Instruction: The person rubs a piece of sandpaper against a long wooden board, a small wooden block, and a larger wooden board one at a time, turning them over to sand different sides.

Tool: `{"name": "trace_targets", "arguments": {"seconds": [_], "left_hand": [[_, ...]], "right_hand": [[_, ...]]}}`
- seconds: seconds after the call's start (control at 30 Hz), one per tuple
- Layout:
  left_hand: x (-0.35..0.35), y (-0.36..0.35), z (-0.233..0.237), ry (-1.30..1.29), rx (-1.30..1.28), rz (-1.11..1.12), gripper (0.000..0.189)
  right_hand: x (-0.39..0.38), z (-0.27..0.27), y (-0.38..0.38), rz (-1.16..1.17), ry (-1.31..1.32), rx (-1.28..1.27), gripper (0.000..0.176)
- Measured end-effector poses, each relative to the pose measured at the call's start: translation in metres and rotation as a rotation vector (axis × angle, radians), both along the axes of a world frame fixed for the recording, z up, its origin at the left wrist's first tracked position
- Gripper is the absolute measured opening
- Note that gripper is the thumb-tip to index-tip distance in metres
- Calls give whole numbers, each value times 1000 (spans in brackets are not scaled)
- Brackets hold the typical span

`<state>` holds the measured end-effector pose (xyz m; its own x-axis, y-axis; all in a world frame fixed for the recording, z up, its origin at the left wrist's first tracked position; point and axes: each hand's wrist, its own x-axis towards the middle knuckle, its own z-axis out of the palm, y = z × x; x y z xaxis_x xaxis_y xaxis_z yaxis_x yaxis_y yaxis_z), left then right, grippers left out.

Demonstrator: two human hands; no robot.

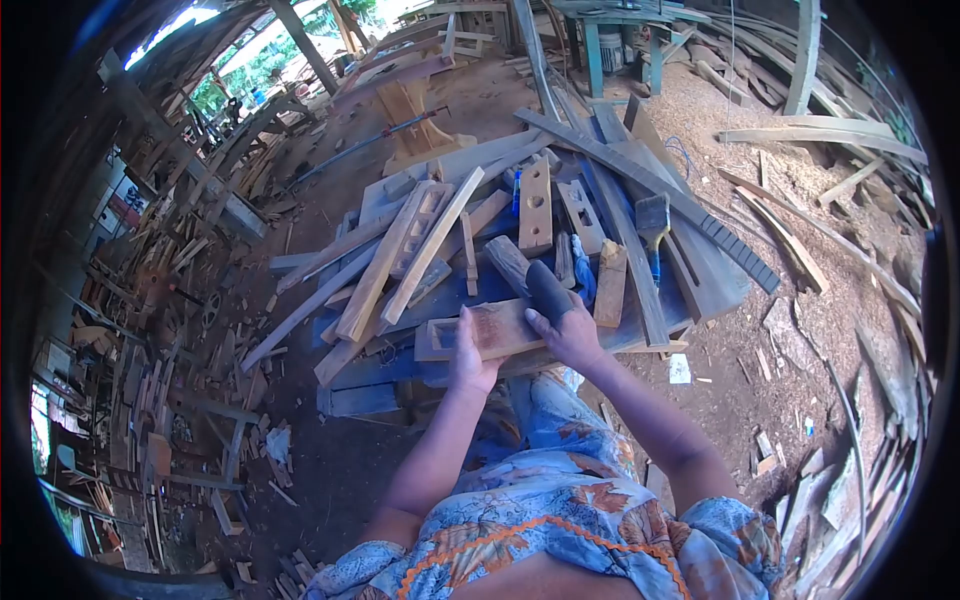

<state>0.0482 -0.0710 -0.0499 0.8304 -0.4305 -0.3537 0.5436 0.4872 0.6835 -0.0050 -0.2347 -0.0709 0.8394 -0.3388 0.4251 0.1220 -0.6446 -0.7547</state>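
Note:
A wooden block (505, 330) with a rectangular recess near its left end lies across the front edge of the cluttered workbench. My left hand (472, 358) grips it from below and the near side, close to the recess. At its right end is my right hand (572, 336), thumb on the block and fingers curled against a dark, rounded piece (547, 288) that looks like sandpaper. Whether those fingers wrap fully around it is hidden. Just beyond, a grey-brown length of wood (508, 262) and a blue-handled tool (581, 265) lie on the bench.
The workbench (365, 400) carries slotted wood pieces (418, 230), a block with round holes (535, 205), a brush (653, 222) and a long dark notched bar (715, 225). Wood scraps (160, 370) pile up at left; shavings and boards (825, 135) cover the ground at right.

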Motion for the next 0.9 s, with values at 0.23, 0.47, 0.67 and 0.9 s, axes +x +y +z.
{"name": "trace_targets", "arguments": {"seconds": [0.23, 0.47, 0.67, 0.9], "left_hand": [[11, 4, -35, 0, -363, 14, 43], [3, -6, -19, 16, -98, 214, 43], [13, 7, -49, -65, -322, 73, 41], [0, -4, -21, 71, -114, 234, 44]], "right_hand": [[-22, 32, 64, 332, -232, -126, 64], [25, -27, -13, 33, -65, 4, 58], [-15, 24, 55, 205, -74, -3, 57], [19, -3, -1, 127, 19, -36, 60]]}}
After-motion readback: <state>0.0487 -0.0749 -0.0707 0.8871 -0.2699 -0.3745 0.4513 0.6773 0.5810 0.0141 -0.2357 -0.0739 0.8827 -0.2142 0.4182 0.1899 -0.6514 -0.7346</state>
